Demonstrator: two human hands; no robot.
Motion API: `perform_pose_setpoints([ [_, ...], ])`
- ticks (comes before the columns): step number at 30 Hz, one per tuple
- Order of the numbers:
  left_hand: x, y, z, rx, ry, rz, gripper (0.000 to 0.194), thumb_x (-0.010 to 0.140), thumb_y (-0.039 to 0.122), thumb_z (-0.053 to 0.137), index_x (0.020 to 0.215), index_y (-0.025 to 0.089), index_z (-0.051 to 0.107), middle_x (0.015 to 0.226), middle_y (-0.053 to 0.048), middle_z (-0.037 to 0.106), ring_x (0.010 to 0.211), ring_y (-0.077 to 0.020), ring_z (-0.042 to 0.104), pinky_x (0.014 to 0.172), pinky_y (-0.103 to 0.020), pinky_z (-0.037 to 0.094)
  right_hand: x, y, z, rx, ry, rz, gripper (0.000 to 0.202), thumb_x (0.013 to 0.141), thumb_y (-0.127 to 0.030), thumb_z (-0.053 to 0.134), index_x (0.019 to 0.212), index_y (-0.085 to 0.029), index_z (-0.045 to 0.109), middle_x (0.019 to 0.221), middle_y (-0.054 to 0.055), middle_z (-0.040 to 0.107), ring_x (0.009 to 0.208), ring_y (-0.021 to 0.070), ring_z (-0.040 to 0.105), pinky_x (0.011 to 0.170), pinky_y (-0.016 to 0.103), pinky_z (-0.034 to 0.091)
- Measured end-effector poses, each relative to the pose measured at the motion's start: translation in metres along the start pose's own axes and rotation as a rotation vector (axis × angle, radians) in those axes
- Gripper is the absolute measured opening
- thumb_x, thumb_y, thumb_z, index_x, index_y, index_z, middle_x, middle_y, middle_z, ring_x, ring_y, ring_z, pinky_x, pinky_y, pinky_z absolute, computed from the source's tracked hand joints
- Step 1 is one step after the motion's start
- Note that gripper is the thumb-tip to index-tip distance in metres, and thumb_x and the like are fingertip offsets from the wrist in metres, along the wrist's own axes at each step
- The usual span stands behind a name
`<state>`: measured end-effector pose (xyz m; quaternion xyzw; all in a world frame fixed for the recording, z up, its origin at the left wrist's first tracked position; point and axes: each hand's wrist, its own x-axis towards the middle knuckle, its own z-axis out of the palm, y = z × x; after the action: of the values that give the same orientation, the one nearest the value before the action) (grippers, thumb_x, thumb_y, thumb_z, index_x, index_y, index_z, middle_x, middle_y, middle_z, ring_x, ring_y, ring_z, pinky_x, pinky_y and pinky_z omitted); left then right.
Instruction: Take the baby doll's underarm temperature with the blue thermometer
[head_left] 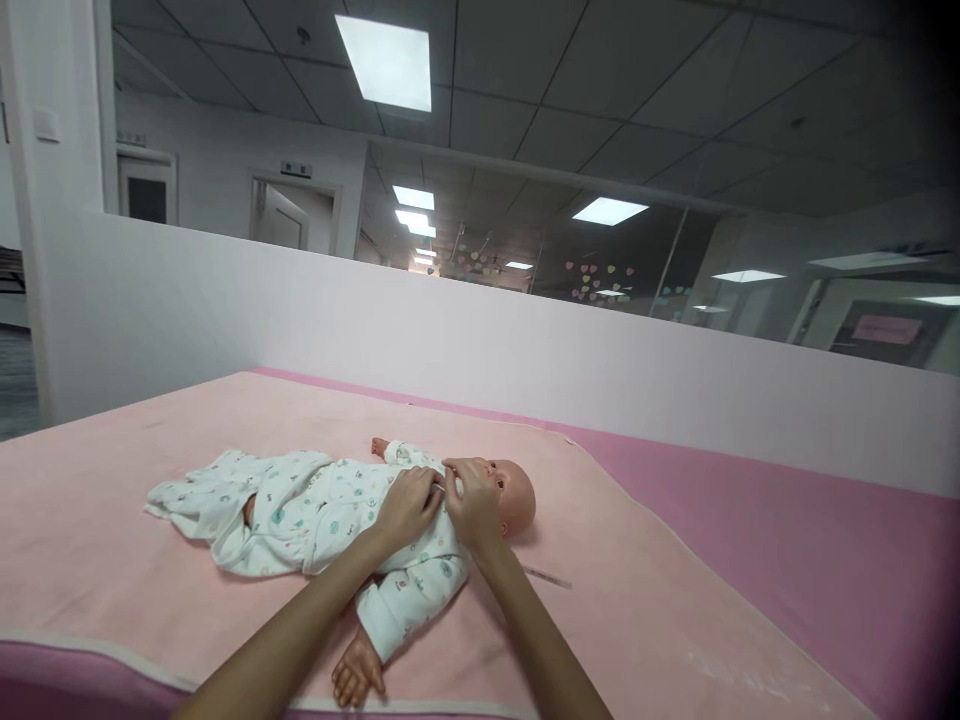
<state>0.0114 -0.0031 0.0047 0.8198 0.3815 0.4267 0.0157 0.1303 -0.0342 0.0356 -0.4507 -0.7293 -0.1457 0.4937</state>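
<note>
A baby doll (514,495) lies on its back on a pink padded surface, its head to the right. It wears a white printed outfit (330,505) with long sleeves and legs. At the doll's upper chest, my left hand (411,505) has its fingers bent in a pinch near the collar. My right hand (472,500) is beside it at the neck and chin, fingers also curled together, partly covering the doll's face. What the fingertips grip is too small to make out, though it lies at the outfit's neckline.
A thin stick-like object (549,577) lies right of the doll, partly behind my right forearm. The pink mat (637,620) covers a darker pink surface (787,510). A low white wall (525,350) with glass above stands behind.
</note>
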Motion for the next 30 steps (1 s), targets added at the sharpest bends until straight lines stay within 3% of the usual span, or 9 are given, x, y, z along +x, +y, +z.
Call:
perform_pose_setpoints([
  [2, 0.0, -0.002, 0.001, 0.031, -0.003, -0.027, 0.015, 0.081, 0.017, 0.038, 0.087, 0.018, 0.052, 0.085, -0.006, 0.061, 0.08, -0.0204, 0.054, 0.073, -0.035, 0.039, -0.003, 0.0, 0.019, 0.081, 0.003, 0.031, 0.026, 0.083, -0.014, 0.034, 0.086, -0.017, 0.059, 0.083, 0.006, 0.063, 0.08, 0.0165, 0.056, 0.074, 0.029, 0.043],
  [5, 0.0, -0.003, 0.001, 0.012, -0.013, -0.051, 0.016, 0.081, 0.017, 0.039, 0.089, 0.018, 0.052, 0.084, -0.006, 0.063, 0.08, -0.0202, 0.055, 0.076, -0.035, 0.039, -0.015, 0.005, 0.032, 0.165, 0.007, 0.047, 0.029, 0.082, -0.012, 0.032, 0.095, -0.015, 0.057, 0.091, 0.007, 0.061, 0.087, 0.0174, 0.055, 0.079, 0.03, 0.044],
  [12, 0.002, -0.002, -0.005, -0.196, -0.008, -0.093, 0.02, 0.084, 0.027, 0.039, 0.081, 0.02, 0.058, 0.078, -0.002, 0.065, 0.073, -0.0165, 0.058, 0.067, -0.028, 0.04, -0.028, 0.009, 0.032, 0.23, 0.067, 0.014, 0.04, 0.068, -0.005, 0.035, 0.101, -0.017, 0.053, 0.1, 0.009, 0.057, 0.096, 0.0198, 0.053, 0.086, 0.036, 0.044],
  [20, 0.002, -0.004, -0.008, -0.337, -0.035, -0.095, 0.024, 0.081, 0.023, 0.041, 0.088, 0.02, 0.064, 0.082, -0.001, 0.067, 0.074, -0.016, 0.059, 0.07, -0.026, 0.043, -0.03, 0.012, 0.037, 0.234, 0.164, 0.023, 0.03, 0.073, -0.006, 0.037, 0.096, -0.017, 0.054, 0.096, 0.009, 0.056, 0.096, 0.0187, 0.052, 0.085, 0.035, 0.044],
  [25, 0.001, 0.0, -0.014, -0.323, -0.073, -0.081, 0.026, 0.072, 0.016, 0.048, 0.092, 0.02, 0.064, 0.087, -0.001, 0.068, 0.078, -0.017, 0.06, 0.074, -0.026, 0.043, -0.031, 0.016, 0.041, 0.229, 0.203, 0.033, 0.03, 0.074, -0.005, 0.038, 0.095, -0.019, 0.055, 0.097, 0.007, 0.055, 0.094, 0.0182, 0.052, 0.083, 0.034, 0.046],
  [30, 0.001, 0.003, -0.014, -0.278, -0.065, -0.053, 0.021, 0.073, 0.02, 0.05, 0.089, 0.02, 0.064, 0.087, -0.002, 0.068, 0.08, -0.0183, 0.06, 0.075, -0.027, 0.043, -0.032, 0.017, 0.041, 0.251, 0.244, 0.047, 0.03, 0.074, -0.003, 0.037, 0.092, -0.019, 0.055, 0.095, 0.007, 0.054, 0.093, 0.0178, 0.052, 0.083, 0.034, 0.046],
])
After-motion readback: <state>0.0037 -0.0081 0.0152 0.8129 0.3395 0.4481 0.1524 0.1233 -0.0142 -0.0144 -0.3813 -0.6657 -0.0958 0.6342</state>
